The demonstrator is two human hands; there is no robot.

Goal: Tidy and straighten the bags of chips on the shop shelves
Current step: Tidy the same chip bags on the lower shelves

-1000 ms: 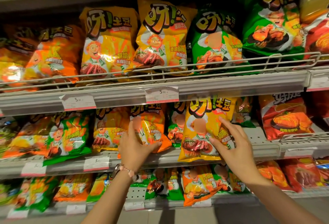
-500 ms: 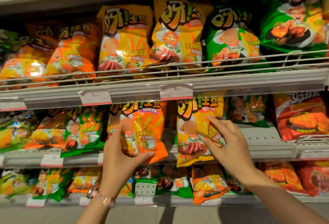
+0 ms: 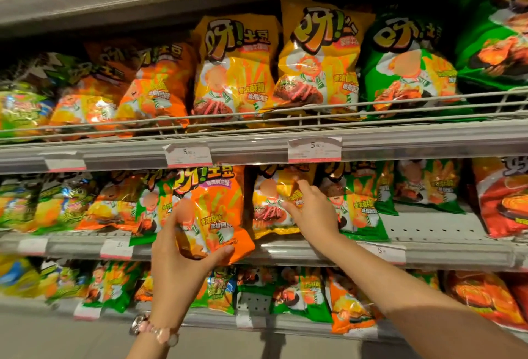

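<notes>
A person stands at the shop shelves with both hands up on the middle shelf (image 3: 428, 253). The left hand (image 3: 178, 261) holds the bottom of an orange bag (image 3: 217, 216) of chips, with the thumb curled under its lower edge and the fingers up along its left side. That grip is holding the bag, which hangs out past the front of the shelf and leans a bit, its bottom corner over the edge. The right hand (image 3: 313, 213) pinches the front of a yellow bag (image 3: 271, 210) just beside the orange one. This bag sits farther back on the shelf, with its top tucked under the shelf above. I think the step now is setting these two bags straight, side by side. Next, the orange bag looks like it needs a push back onto the shelf and a turn so it stands up tall and faces front. The yellow bag may need a small pull so it lines up with it. Chip bags are puffy and slippery, so a soft grip would be best, or they could slide off or get squashed. Green bags (image 3: 363, 204) stand to the right, and more bags fill the top shelf (image 3: 285, 147) and the bottom shelf (image 3: 257, 320). Some of those lean too, so there seems to be more tidying left to do.
</notes>
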